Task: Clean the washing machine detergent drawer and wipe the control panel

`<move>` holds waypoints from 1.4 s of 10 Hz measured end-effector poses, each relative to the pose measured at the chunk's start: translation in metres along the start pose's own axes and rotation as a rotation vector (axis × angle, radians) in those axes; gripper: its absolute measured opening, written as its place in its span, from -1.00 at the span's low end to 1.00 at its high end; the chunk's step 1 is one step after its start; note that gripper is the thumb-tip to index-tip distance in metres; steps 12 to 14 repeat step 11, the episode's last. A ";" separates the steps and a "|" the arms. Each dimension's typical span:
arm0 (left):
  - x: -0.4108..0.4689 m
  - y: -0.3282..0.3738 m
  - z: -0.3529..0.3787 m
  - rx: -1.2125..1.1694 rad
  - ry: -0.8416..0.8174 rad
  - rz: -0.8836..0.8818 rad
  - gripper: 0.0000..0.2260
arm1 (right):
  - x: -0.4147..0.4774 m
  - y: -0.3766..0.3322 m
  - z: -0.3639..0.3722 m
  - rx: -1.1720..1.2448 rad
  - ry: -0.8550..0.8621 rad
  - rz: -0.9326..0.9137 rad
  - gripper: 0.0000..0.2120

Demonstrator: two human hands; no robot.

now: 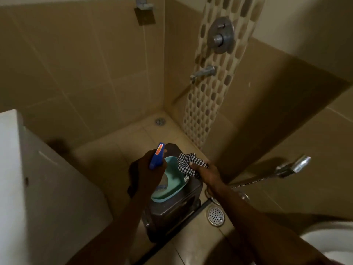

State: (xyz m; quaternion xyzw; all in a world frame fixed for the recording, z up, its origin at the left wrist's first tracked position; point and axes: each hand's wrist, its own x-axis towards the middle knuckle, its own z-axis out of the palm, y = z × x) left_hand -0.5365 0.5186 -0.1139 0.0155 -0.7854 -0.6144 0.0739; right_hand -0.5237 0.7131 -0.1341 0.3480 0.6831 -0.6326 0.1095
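Observation:
My left hand (148, 172) grips a spray bottle with a blue trigger head (157, 156) and an orange label, held over a teal basin (172, 180). My right hand (205, 173) pinches a black-and-white checked cloth (188, 162) just right of the bottle. The teal basin rests on a dark stool (170, 209) on the bathroom floor. The bottle's body is hidden behind my left hand. No washing machine drawer or control panel is recognisable in this view.
A white panel (28, 178) stands at the left. A wall tap (203, 72) and shower mixer (220, 35) are on the tiled wall. A hand shower (294, 166) hangs at right. Two floor drains (215, 216) (160, 121) and a toilet rim (328, 243) are in view.

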 end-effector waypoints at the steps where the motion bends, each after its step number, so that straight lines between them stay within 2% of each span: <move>1: 0.007 -0.031 0.010 0.011 -0.019 -0.019 -0.79 | 0.062 0.043 0.010 -0.082 -0.020 0.033 -0.17; 2: 0.011 -0.052 0.017 0.022 -0.020 -0.013 -0.88 | 0.086 0.062 0.024 -0.088 -0.031 0.051 -0.18; 3: 0.012 -0.067 0.023 0.008 -0.037 -0.038 -0.93 | 0.073 0.050 0.039 -0.085 -0.043 0.057 -0.37; 4: 0.013 -0.075 0.029 0.016 -0.066 -0.147 -0.79 | 0.059 0.038 0.049 -0.089 -0.017 0.105 -0.75; 5: 0.015 -0.076 0.032 0.019 -0.113 -0.156 -0.71 | 0.060 0.037 0.046 -0.111 -0.009 0.146 -0.86; 6: 0.012 -0.081 0.026 0.033 -0.101 -0.145 -0.74 | 0.060 0.037 0.036 -0.115 -0.026 0.164 -0.92; 7: 0.002 -0.089 0.016 0.015 -0.147 -0.133 -0.69 | 0.050 0.037 0.030 -0.151 -0.041 0.171 -0.85; 8: -0.006 -0.081 0.009 0.010 -0.189 -0.085 -0.47 | 0.039 0.039 0.025 -0.133 -0.042 0.180 -0.79; 9: -0.009 -0.078 0.004 0.040 -0.242 -0.154 -0.41 | 0.029 0.037 0.020 -0.130 -0.059 0.169 -0.84; 10: -0.012 -0.069 -0.004 0.172 -0.284 -0.152 -0.27 | 0.019 0.034 0.013 -0.112 -0.066 0.128 -0.90; 11: -0.018 -0.070 -0.016 0.279 -0.300 -0.237 -0.18 | 0.007 0.028 0.009 -0.117 -0.039 0.087 -0.96; 14: -0.018 -0.070 -0.016 0.279 -0.300 -0.237 -0.18 | 0.007 0.028 0.009 -0.117 -0.039 0.087 -0.96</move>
